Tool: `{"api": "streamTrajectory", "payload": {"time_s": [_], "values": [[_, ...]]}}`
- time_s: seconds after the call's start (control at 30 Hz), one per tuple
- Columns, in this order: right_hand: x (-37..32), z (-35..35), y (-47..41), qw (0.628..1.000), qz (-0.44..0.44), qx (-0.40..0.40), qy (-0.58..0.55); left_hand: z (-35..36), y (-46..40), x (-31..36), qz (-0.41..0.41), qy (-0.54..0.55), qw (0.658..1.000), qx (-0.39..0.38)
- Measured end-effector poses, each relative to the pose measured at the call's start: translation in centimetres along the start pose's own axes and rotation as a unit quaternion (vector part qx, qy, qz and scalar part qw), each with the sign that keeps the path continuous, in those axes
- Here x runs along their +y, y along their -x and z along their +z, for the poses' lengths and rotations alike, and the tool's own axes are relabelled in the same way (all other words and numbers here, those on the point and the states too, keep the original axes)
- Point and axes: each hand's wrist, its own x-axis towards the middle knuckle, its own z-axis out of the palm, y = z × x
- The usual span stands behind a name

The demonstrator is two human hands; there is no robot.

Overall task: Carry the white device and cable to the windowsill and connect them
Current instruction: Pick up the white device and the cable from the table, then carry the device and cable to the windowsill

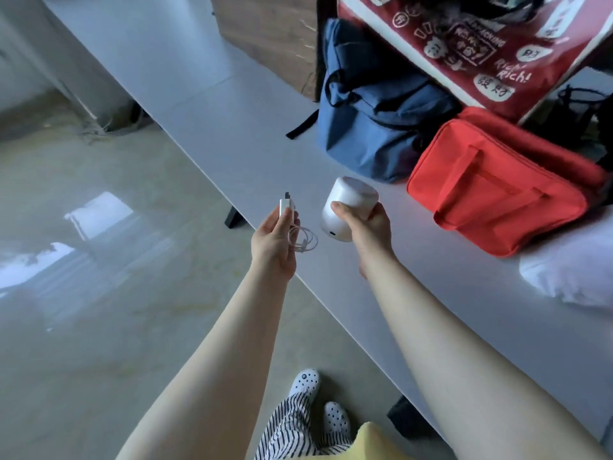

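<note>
My right hand (pixel 366 232) grips the white device (pixel 348 202), a small rounded cylinder held tilted, with a small port showing low on its side. My left hand (pixel 273 242) holds the white cable (pixel 303 239); its plug end (pixel 285 204) sticks up between my fingers and the thin wire hangs in loose coils toward the device. Both hands hover over the near edge of the long white sill-like surface (pixel 232 111). The plug and the device are apart, a short gap between them.
A blue backpack (pixel 374 107), a red flat bag (pixel 501 190) and a red printed tote (pixel 481 44) sit on the white surface to the right. A white pillow (pixel 574 270) lies at the far right. Glossy tiled floor (pixel 99 260) lies left; my feet in white clogs (pixel 318 403) below.
</note>
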Motion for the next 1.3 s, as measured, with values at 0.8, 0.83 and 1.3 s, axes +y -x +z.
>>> {"api": "streamTrajectory", "payload": {"time_s": [0.8,0.83,1.3], "values": [[2.0,26.3,13.8,0.943,0.038,-0.317,0.093,-24.9,4.6,17.0,0.133,0.335,0.911,0.200],[2.0,27.7,14.3,0.941,0.040,-0.321,0.094,-25.9,4.1,18.0,0.129,0.336,0.912,0.198],[3.8,41.7,14.3,0.927,0.061,-0.353,0.113,-33.6,-2.8,26.4,0.105,0.305,0.922,0.216]]}}
